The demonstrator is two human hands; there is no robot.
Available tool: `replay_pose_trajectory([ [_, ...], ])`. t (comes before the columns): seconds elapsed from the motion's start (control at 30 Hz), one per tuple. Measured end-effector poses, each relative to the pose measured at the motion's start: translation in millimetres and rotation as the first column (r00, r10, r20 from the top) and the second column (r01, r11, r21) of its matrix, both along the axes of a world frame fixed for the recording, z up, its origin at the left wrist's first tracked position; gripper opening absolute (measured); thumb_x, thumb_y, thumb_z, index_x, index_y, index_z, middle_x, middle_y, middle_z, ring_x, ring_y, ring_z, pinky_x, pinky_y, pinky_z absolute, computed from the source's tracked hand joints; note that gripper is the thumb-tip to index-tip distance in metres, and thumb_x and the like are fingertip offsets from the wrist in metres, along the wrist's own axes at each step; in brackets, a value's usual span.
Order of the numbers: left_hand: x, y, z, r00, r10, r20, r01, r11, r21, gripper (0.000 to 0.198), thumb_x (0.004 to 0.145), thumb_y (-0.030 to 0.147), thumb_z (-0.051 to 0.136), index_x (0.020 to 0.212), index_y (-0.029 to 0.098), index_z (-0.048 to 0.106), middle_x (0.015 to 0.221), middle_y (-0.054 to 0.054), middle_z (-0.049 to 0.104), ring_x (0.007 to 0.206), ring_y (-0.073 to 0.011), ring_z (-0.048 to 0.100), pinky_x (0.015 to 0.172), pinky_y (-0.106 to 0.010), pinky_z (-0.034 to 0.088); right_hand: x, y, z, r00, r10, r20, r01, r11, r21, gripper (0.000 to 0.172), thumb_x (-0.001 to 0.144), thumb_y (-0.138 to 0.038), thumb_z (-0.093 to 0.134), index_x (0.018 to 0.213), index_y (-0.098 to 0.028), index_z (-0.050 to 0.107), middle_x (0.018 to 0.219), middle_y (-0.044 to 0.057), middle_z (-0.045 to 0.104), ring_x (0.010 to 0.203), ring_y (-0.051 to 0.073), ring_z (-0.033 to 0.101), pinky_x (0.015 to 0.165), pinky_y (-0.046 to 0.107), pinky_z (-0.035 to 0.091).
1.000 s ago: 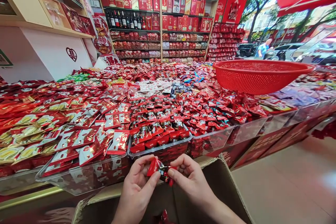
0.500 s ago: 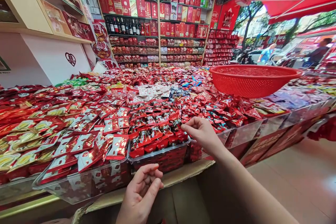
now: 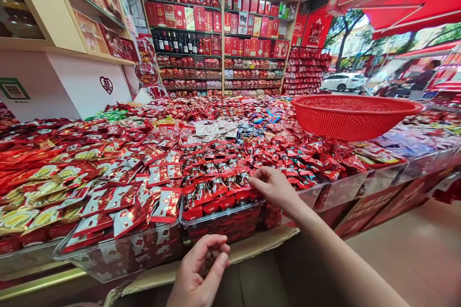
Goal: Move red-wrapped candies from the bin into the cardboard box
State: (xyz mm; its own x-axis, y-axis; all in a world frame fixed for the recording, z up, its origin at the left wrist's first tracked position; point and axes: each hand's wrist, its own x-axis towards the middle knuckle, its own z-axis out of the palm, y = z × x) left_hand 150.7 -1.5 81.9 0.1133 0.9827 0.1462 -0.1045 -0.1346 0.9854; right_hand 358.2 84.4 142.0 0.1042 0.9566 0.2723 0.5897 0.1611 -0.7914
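Observation:
My right hand [image 3: 275, 187] reaches over the clear plastic bin [image 3: 223, 213] with thumb and forefinger pinched at the edge of a small red-and-black wrapped candy packet [image 3: 242, 180]. Rows of the same packets fill this bin, their front row standing along the rim. Lower down, my left hand [image 3: 203, 268] hovers in front of the bin, above an open cardboard box [image 3: 248, 280]. Its fingers are loosely curled with the thumb apart, and I see nothing held in it. The inner side of its palm is partly hidden.
White-and-red packets [image 3: 124, 199] fill the bin to the left, and other red packets [image 3: 298, 163] lie to the right. A red plastic basket [image 3: 345, 117] rests on the heap at the right. Shelves of bottles and boxes [image 3: 201, 19] line the back wall.
The view has shifted slightly, so the scene sits lower and further right. My right hand stays at the packets' right edge. A red bit at my left fingertips no longer shows.

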Motion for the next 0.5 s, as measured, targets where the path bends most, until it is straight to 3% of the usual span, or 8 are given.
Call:
replay_pose_trajectory([
  [0.2,-1,1,0.6,0.999,0.004,-0.042,-0.003,1.0,0.02,0.019,0.072,0.035,0.065,0.086,0.023,0.065,0.075,0.0,0.067,0.064,-0.0116,0.061,0.063,-0.018,0.049,-2,-15,12.4,0.996,-0.008,-0.085,0.016,0.995,0.096,0.023,0.075,-0.036,0.053,0.063,-0.017,0.049,0.057,-0.002,0.049,0.053,0.01,0.042,0.05,0.021,0.032],
  [0.27,-1,1,0.8,0.999,0.011,-0.043,-0.01,1.0,0.019,0.018,0.072,0.035,0.064,0.086,0.023,0.065,0.075,0.0,0.067,0.063,-0.0114,0.061,0.063,-0.018,0.049,-4,-33,18.9,0.977,0.128,-0.17,-0.118,0.991,0.067,0.024,0.075,-0.037,0.053,0.063,-0.016,0.049,0.055,-0.003,0.047,0.051,0.009,0.04,0.047,0.02,0.031],
  [0.3,-1,1,0.8,0.999,0.013,-0.045,-0.012,1.0,0.02,0.018,0.072,0.035,0.064,0.086,0.023,0.065,0.075,0.0,0.067,0.063,-0.0115,0.061,0.063,-0.019,0.049,-6,-43,18.8,0.948,0.256,-0.19,-0.261,0.965,-0.004,0.024,0.074,-0.037,0.055,0.063,-0.016,0.051,0.055,-0.003,0.047,0.05,0.008,0.04,0.046,0.019,0.031],
  [0.33,-1,1,0.5,0.999,0.013,-0.049,-0.011,1.0,0.025,0.017,0.072,0.034,0.063,0.086,0.023,0.065,0.075,0.0,0.067,0.063,-0.0116,0.061,0.063,-0.019,0.049,-10,-53,15.1,0.893,0.406,-0.194,-0.431,0.896,-0.111,0.023,0.073,-0.036,0.057,0.064,-0.015,0.054,0.055,-0.004,0.048,0.049,0.008,0.041,0.045,0.018,0.031],
  [0.37,-1,1,0.2,0.998,0.011,-0.055,-0.01,0.999,0.032,0.017,0.073,0.034,0.063,0.086,0.023,0.065,0.074,0.0,0.067,0.063,-0.0118,0.061,0.063,-0.019,0.049,-15,-62,7.1,0.813,0.553,-0.183,-0.583,0.778,-0.234,0.019,0.071,-0.033,0.06,0.066,-0.015,0.058,0.055,-0.004,0.05,0.049,0.007,0.042,0.045,0.017,0.031],
  [0.43,-1,1,-0.8,0.998,0.005,-0.068,-0.002,0.999,0.049,0.016,0.073,0.033,0.063,0.085,0.023,0.065,0.074,0.0,0.067,0.063,-0.0121,0.061,0.063,-0.019,0.048,-32,-74,-21.2,0.644,0.752,-0.142,-0.711,0.52,-0.472,0.009,0.069,-0.026,0.063,0.073,-0.017,0.064,0.056,-0.006,0.053,0.049,0.007,0.046,0.044,0.016,0.032],
  [0.47,0,1,-1.2,0.997,0.0,-0.071,0.004,0.998,0.056,0.016,0.073,0.033,0.062,0.085,0.023,0.065,0.073,0.0,0.067,0.063,-0.0123,0.061,0.063,-0.019,0.049,-43,-79,-39.5,0.609,0.786,-0.101,-0.698,0.472,-0.538,0.006,0.069,-0.019,0.062,0.074,-0.019,0.065,0.056,-0.006,0.054,0.05,0.007,0.048,0.044,0.016,0.033],
  [0.5,0,1,-1.5,0.997,-0.004,-0.072,0.008,0.998,0.061,0.016,0.073,0.033,0.062,0.085,0.022,0.065,0.073,0.0,0.066,0.063,-0.0123,0.061,0.062,-0.019,0.049,-54,-82,-58.3,0.623,0.777,-0.092,-0.664,0.463,-0.587,0.007,0.069,-0.017,0.063,0.074,-0.021,0.066,0.058,-0.006,0.057,0.053,0.009,0.052,0.047,0.016,0.036],
])
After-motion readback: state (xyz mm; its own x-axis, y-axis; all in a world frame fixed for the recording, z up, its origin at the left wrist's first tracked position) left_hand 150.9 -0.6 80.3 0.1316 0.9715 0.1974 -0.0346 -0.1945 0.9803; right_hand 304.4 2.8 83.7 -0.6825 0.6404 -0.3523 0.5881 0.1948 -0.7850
